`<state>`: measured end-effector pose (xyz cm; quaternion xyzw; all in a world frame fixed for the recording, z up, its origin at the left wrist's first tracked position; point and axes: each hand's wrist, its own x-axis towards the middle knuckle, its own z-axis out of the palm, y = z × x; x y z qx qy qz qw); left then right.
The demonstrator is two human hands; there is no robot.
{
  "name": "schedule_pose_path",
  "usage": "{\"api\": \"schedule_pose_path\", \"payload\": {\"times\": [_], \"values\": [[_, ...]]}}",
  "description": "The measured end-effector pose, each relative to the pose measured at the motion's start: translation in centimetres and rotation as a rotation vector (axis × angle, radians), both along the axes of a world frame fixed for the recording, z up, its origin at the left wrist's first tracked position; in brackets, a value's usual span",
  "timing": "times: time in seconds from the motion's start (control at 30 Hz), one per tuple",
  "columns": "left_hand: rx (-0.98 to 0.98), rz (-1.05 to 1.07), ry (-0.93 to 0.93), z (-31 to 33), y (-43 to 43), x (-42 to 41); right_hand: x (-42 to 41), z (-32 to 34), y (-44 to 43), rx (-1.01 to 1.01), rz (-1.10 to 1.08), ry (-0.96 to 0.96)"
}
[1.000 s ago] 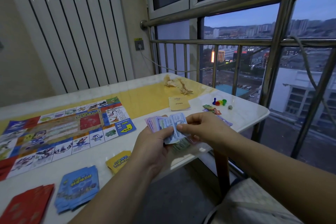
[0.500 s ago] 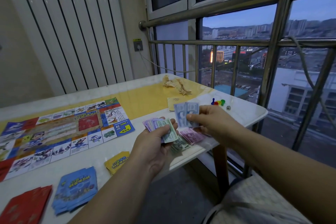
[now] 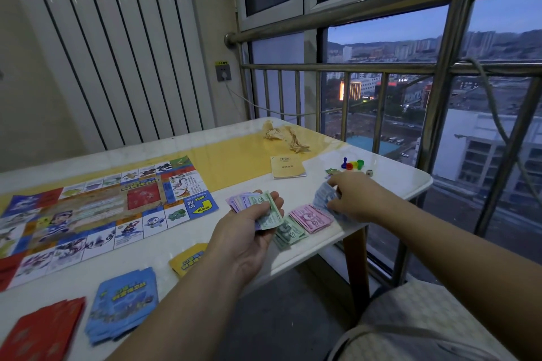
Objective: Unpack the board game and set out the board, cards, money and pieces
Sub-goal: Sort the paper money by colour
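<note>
Three card stacks lie left of the left hand: red cards (image 3: pixel 44 328) farthest out, blue cards (image 3: pixel 123 302) just beside them, and yellow cards (image 3: pixel 187 258) close by the left wrist. Each colour is kept apart, probably so that every deck can be reached on its own. Beyond them, also left of both hands, the board (image 3: pixel 96 208) is unfolded flat on the table (image 3: pixel 410 184).

The left hand (image 3: pixel 246 231) has its fingers and thumb curled round a fan of notes (image 3: pixel 252 202), purple and green. Spread like this, the colours can be read and peeled off singly.

Between the two hands, a green pile (image 3: pixel 289 234) and a pink pile (image 3: pixel 312 218) lie side by side near the front edge, which suggests the money is being sorted by colour.

The right hand (image 3: pixel 355 199) is knuckles-up, its fingertips pinching blue notes (image 3: pixel 322 196) low over the tabletop just right of the pink pile. This is likely the start of a third pile.

Beyond the right hand, a booklet (image 3: pixel 287 167), coloured pawns (image 3: pixel 352 164) and a die (image 3: pixel 369 173) are grouped toward the far corner, clear of the sorting. The board, cards and pieces look set out, while part of the money remains in hand.
</note>
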<state>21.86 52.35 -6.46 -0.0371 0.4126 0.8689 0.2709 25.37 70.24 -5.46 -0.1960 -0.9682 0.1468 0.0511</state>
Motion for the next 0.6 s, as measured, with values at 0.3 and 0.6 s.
{"api": "schedule_pose_path", "payload": {"times": [0.3,0.6], "values": [[-0.030,-0.027,-0.025,-0.2,-0.2,-0.3,0.8,-0.3,-0.2,0.259,-0.028,-0.020],[-0.013,-0.117,-0.026,0.2,-1.0,0.2,1.0,1.1,-4.2,-0.345,0.212,0.274]]}}
